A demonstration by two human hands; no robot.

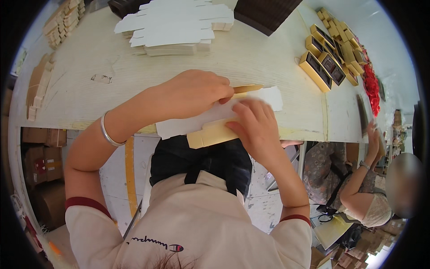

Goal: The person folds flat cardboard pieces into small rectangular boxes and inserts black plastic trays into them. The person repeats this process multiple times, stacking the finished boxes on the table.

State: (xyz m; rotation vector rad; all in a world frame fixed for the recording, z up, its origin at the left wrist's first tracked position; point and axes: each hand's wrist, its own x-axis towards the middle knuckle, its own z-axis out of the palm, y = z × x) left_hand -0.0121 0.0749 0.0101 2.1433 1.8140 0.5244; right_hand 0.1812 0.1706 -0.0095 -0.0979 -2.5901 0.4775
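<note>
At the table's near edge lies a partly folded cardboard box (181, 126), white inside and gold outside. Its near gold side (215, 133) stands up from the white base, and another gold strip shows at its far side. My left hand (190, 94) reaches across it with bent fingers closed on the far gold strip; the fingertips are partly hidden. On the right part of the box, my right hand (259, 127) grips the near side, thumb on the gold wall and curled fingers over the white inside. Its fingers are slightly blurred.
Beyond my hands sits a stack of flat white box blanks (172, 24). Finished-looking gold boxes (316, 69) with dark inserts lie at the far right, by red material (371, 87). A dark brown box (264, 15) stands at the back. Another person (365, 197) sits on the right.
</note>
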